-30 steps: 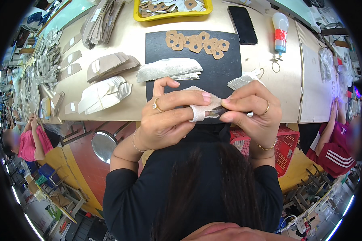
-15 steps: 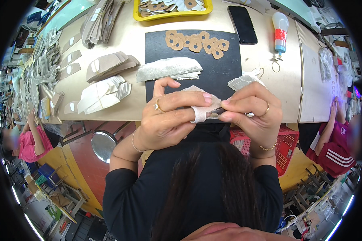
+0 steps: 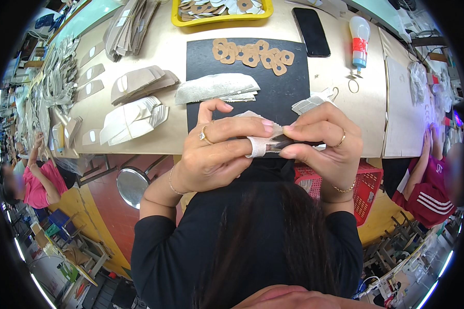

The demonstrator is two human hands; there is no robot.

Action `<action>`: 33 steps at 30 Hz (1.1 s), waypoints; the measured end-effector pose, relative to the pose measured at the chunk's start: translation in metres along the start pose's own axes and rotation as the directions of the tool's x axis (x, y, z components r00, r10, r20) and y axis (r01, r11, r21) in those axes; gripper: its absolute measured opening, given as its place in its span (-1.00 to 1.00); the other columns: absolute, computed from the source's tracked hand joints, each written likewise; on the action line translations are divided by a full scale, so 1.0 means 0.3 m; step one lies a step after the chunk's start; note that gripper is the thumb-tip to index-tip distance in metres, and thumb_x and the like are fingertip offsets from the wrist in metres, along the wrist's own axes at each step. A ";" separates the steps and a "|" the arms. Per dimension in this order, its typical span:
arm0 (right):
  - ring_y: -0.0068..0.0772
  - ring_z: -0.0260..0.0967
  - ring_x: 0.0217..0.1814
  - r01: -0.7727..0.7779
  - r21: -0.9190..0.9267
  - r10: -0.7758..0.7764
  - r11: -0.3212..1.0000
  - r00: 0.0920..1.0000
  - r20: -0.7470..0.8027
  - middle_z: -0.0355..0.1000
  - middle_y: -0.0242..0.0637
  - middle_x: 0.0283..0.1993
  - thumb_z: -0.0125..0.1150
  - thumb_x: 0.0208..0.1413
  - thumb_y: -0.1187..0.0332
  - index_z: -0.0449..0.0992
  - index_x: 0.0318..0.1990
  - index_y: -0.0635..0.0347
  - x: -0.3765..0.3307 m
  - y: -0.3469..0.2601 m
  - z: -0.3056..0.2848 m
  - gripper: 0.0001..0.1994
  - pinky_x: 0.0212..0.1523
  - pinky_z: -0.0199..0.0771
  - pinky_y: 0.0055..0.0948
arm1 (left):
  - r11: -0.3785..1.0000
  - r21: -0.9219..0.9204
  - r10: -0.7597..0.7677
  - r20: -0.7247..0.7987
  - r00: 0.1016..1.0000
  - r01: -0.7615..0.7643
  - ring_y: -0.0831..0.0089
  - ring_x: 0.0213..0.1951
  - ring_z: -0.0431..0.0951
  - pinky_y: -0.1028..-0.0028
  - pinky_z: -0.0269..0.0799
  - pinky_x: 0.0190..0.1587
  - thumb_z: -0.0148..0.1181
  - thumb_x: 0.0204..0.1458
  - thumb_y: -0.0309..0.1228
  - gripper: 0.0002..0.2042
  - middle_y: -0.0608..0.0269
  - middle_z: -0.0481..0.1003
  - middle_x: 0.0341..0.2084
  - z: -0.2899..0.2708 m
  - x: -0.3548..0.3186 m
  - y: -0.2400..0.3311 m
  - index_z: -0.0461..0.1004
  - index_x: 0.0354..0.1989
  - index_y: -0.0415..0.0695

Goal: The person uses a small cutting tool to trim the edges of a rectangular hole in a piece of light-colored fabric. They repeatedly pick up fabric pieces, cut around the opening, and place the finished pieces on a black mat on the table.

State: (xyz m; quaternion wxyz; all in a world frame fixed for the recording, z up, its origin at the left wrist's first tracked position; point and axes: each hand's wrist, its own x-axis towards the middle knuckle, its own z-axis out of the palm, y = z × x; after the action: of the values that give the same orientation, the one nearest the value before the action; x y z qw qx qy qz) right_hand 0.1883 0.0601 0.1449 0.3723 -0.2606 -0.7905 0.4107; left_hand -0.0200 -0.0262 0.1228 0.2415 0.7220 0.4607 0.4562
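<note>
Across a pale surface [image 3: 353,118], saw a dark mat [image 3: 201,56] bearing tan tabs [image 3: 250,56] and part of a grey stack [image 3: 219,88], with a yellow tray [image 3: 221,23] beyond and a phone [image 3: 312,32] to the right. Held a pale piece [image 3: 278,131] in the left hand [image 3: 203,154], over the near edge, mostly hidden behind the fingers [image 3: 237,126] and showing just past the index tip. Pinched a dark thing [image 3: 282,140] narrowly between thumb and forefinger of the right hand [image 3: 335,135], beside that showing part; could not tell its kind, nor whether touching the piece. Saw a pale band [image 3: 257,147] around another left finger.
</note>
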 end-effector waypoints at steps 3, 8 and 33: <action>-0.51 0.46 -0.46 0.001 0.007 -0.001 1.000 1.000 0.017 0.48 -0.33 -0.44 0.55 -0.23 0.43 0.63 -0.41 0.20 0.002 -0.001 0.000 -0.79 -0.50 0.40 -0.55 | 1.000 0.018 0.009 0.003 1.000 -0.009 0.55 -0.04 0.57 0.29 0.16 0.09 0.33 -0.27 -0.67 -0.76 0.42 0.59 -0.11 0.000 0.000 0.001 0.59 -0.40 -0.05; -0.51 0.46 -0.47 -0.005 0.007 0.005 1.000 1.000 0.015 0.48 -0.34 -0.44 0.55 -0.23 0.43 0.63 -0.42 0.20 0.001 -0.005 0.000 -0.80 -0.51 0.40 -0.54 | 0.999 0.032 0.027 0.009 1.000 -0.027 0.56 -0.03 0.57 0.28 0.15 0.09 0.33 -0.27 -0.66 -0.75 0.42 0.59 -0.10 -0.002 -0.002 0.001 0.59 -0.38 -0.05; -0.52 0.45 -0.42 -0.082 0.146 0.077 0.986 0.996 0.043 0.50 -0.31 -0.43 0.55 -0.24 0.45 0.67 -0.38 0.21 0.006 0.011 -0.014 -0.79 -0.46 0.38 -0.57 | 0.968 -0.245 -0.029 0.107 0.994 0.055 0.44 -0.05 0.59 0.31 0.30 0.03 0.29 -0.13 -0.66 -0.81 0.26 0.57 -0.10 -0.006 0.004 -0.021 0.59 -0.33 -0.13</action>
State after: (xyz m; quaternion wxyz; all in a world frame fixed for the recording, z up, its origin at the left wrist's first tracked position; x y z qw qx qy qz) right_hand 0.1911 0.0650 0.1443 0.3592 -0.2560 -0.7536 0.4874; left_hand -0.0241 -0.0224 0.1192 0.3625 0.6988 0.4024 0.4672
